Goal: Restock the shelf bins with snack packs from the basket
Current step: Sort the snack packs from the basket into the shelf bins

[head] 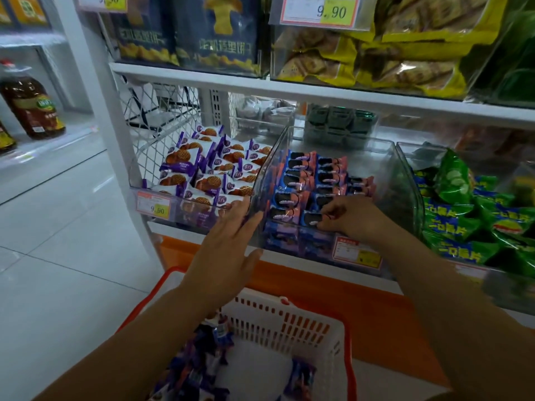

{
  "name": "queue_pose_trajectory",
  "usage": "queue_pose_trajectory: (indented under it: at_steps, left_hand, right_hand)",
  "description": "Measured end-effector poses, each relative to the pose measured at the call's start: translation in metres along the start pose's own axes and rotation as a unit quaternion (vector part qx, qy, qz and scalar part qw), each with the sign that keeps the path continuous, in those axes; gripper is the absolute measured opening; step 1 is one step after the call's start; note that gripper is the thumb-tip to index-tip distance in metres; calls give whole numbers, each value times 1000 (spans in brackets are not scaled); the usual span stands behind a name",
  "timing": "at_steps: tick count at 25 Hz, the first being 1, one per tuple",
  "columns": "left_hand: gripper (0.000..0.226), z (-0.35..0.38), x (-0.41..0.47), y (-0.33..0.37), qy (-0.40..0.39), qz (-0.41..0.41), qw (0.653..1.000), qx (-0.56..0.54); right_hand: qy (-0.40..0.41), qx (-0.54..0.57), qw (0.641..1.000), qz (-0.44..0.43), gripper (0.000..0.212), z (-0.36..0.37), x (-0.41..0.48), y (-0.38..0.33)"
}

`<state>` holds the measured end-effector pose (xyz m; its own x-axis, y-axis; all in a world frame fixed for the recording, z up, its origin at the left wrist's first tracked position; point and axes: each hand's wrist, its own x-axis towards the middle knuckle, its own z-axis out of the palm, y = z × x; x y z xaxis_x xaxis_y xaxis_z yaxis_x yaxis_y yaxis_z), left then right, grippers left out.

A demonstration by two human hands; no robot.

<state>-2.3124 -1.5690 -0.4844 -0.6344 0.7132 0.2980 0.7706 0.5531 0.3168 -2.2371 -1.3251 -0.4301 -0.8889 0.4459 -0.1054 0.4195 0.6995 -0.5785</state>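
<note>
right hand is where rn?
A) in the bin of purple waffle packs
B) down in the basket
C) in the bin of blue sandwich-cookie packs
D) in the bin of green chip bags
C: the right hand reaches into the middle bin, its fingers pinching a blue cookie pack in the front row, while the left hand rests flat against that bin's outer left corner.
</note>
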Motion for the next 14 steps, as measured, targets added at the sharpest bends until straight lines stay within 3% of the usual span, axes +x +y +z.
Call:
queue_pose_trajectory:
  at_steps: [3,5,7,8,9,11,13,14]
  left_hand:
    - [61,1,-9,-1,47,28,998,2]
    - [55,6,-23,-3,84,13,996,-10]
    - [51,17,-43,-5,55,-20,997,-44]
    - [50,28,-57,-10,7,-28,998,-56]
    - [49,41,-72,-16,-57,-34,996,-61]
    - [49,72,-106,-31,-222,-45,972,-61]
    - [52,108,-140,-47,-370,-60,927,-34]
    - [52,125,-155,-53,-423,-63,904,-10]
  right_hand:
    - [20,0,1000,21,41,-6,-8,-4]
    - [166,56,984,-15,33,-9,-31,-14]
    - [280,164,940,-108,16,7,-65,-30]
    - [270,175,936,-140,15,26,-82,-37]
    - [211,152,953,-155,14,52,-93,-37]
    - [-18,29,994,-108,20,117,-102,-22]
    - [-270,-87,959,-12,35,185,-101,15]
    - [-345,-134,929,21,41,215,-101,36]
